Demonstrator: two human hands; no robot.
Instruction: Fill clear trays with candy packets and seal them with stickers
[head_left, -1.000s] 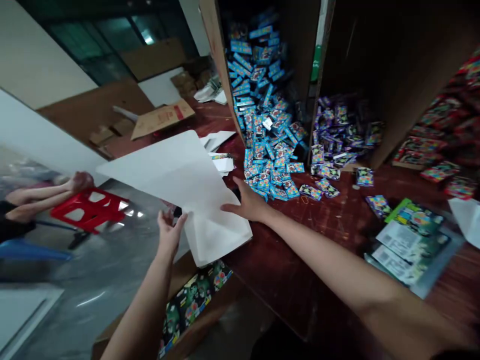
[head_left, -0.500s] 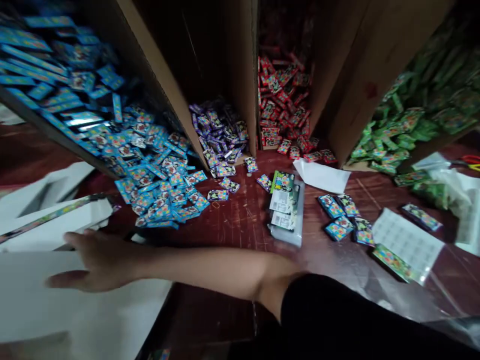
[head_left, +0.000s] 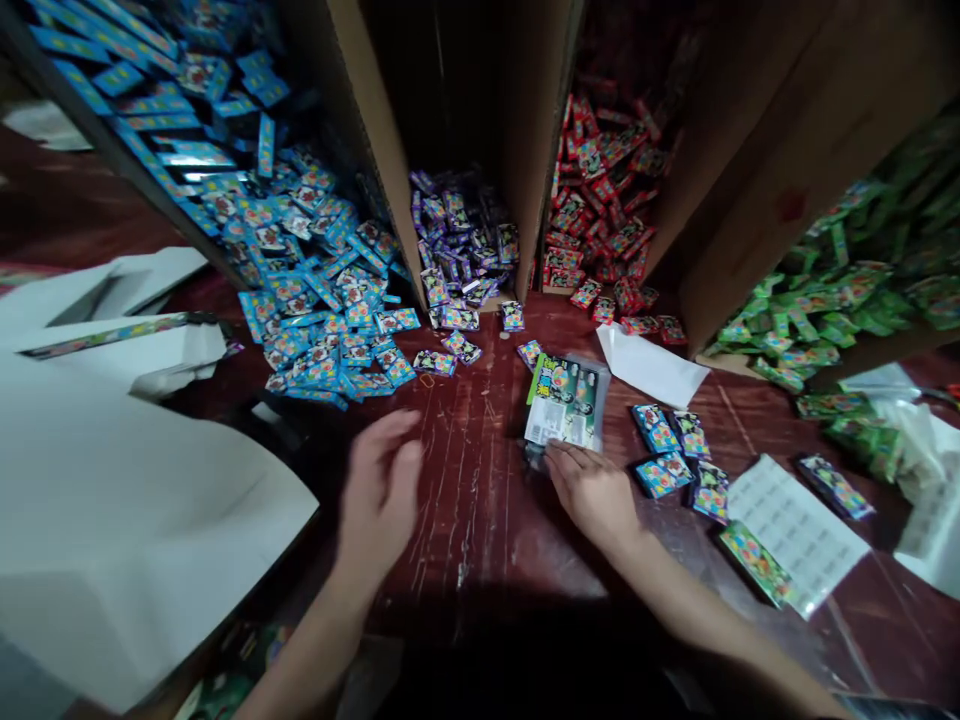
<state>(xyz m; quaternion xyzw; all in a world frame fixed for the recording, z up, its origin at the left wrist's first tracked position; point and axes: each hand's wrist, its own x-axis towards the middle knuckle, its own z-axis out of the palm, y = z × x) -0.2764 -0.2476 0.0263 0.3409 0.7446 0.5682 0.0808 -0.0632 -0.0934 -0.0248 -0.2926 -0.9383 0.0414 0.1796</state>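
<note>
My right hand (head_left: pixel 596 500) touches the near edge of the green printed cards (head_left: pixel 567 398) on the worktop (head_left: pixel 484 530), though I cannot tell how tight that grip is, while I hold my left hand (head_left: pixel 380 495) to their left, its grip wide.

This place is looking like a packing workshop: small blue packets (head_left: pixel 330 320), purple packets (head_left: pixel 461 240), red packets (head_left: pixel 600 210) and green packets (head_left: pixel 810 310) are spilling from cardboard boxes (head_left: pixel 534 150) onto a scratched table (head_left: pixel 480 500).
</note>
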